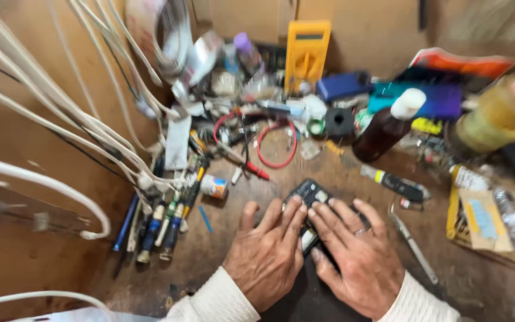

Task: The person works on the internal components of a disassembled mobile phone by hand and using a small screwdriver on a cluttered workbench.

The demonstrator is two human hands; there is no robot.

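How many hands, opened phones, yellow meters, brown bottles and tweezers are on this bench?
Hands: 2, the left hand and the right hand, both resting on the phone
Opened phone: 1
Yellow meter: 1
Brown bottle with a white cap: 1
Tweezers: 1
Total: 6

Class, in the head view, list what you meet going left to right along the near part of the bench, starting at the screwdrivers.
Screwdrivers → left hand → right hand → tweezers → yellow box.
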